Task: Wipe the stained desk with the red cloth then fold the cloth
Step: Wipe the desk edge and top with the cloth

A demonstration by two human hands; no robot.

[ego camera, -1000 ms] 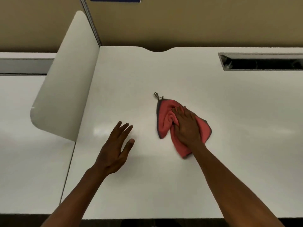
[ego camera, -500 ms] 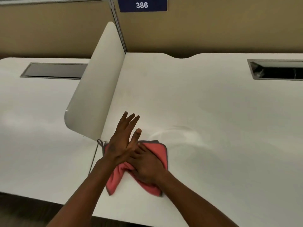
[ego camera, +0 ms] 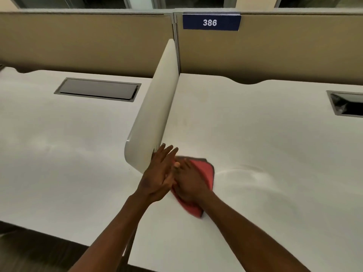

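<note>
The red cloth with a dark edge lies bunched on the white desk, near the desk's left side. My right hand presses flat on top of it and covers most of it. My left hand is held flat with fingers together and extended, just left of the right hand and touching it at the thumb, its fingertips at the lower end of the white divider. A faint curved wet streak runs on the desk to the right of the cloth.
A white rounded divider panel stands between this desk and the neighbouring desk. Cable trays are set into both tops: a closed cable tray and an open cable tray. Tan partition walls with a sign "386" stand behind.
My right hand has dragged the cloth from the desk's middle to its left side beside the divider. My left hand stayed next to it, and the view has shifted left and up.
</note>
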